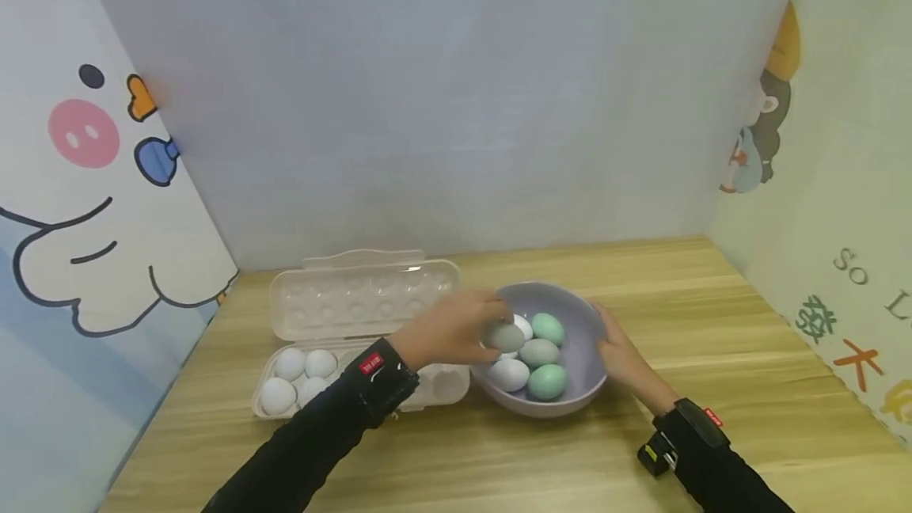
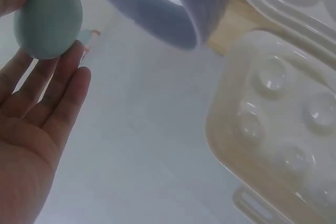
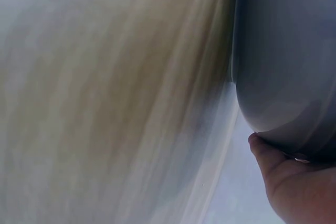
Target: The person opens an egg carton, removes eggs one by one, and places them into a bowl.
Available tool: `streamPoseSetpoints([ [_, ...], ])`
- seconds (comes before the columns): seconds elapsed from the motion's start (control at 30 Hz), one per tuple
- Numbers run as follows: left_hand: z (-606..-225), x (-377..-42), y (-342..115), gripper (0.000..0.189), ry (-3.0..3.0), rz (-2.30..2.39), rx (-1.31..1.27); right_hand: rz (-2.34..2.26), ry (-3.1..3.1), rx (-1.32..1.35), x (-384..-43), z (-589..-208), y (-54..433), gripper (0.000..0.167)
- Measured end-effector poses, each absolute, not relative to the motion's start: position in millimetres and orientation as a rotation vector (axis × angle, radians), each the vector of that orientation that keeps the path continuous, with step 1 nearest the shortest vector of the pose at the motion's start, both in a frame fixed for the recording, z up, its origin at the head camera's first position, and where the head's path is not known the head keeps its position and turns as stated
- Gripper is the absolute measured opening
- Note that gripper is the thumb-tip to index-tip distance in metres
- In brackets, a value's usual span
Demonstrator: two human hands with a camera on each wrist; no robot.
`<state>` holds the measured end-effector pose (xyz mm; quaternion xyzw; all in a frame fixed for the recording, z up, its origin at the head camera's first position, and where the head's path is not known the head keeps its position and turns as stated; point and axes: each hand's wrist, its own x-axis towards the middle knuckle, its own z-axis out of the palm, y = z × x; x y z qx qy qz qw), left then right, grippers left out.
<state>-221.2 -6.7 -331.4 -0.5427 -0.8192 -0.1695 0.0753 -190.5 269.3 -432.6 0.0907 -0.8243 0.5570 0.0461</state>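
Note:
My left hand [image 1: 456,327] pinches a pale green egg [image 2: 49,18] between thumb and fingertips, over the left side of a purple-grey bowl [image 1: 587,347]. Several white and green eggs lie in the bowl, among them a green egg [image 1: 547,382] and a white egg [image 1: 509,375]. At the bowl's right rim, my right hand [image 1: 623,351] grips the wall; in the right wrist view its thumb [image 3: 265,156] rests against the bowl's outside. Left of the bowl, an open clear plastic egg carton [image 1: 449,386] holds several white eggs [image 1: 278,396] at its left end, partly hidden by my left sleeve.
The carton's lid [image 1: 363,303] leans back towards the grey rear wall [image 1: 456,101]. Cartoon-printed panels [image 1: 107,260] stand at the left and right sides of the wooden table [image 1: 712,315]. Black bands with devices sit on both wrists.

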Motion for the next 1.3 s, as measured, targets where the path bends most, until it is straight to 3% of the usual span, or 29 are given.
streamPoseSetpoints([
  [0.2, -338.0, -222.4, 29.3, 0.037, -2.474, -0.402, -1.656, 1.723, -2.501, 0.275, -191.2, -434.3, 262.2, 0.067],
  [0.4, -348.2, -222.4, 61.8, 0.046, -2.645, -0.198, -1.486, 1.720, -2.516, 0.310, -192.3, -437.2, 259.9, 0.065],
  [0.63, -363.9, -221.6, 90.5, 0.026, -2.662, 0.064, -1.276, 1.750, -2.500, 0.309, -191.2, -438.6, 259.3, 0.066],
  [1.07, -366.5, -220.0, 108.5, 0.035, -2.849, 0.054, -1.076, 1.724, -2.543, 0.268, -189.8, -433.1, 265.6, 0.069],
  [1.3, -375.6, -223.5, 114.6, 0.041, -2.904, -0.068, -1.093, 1.723, -2.524, 0.272, -190.6, -435.7, 270.9, 0.068],
])
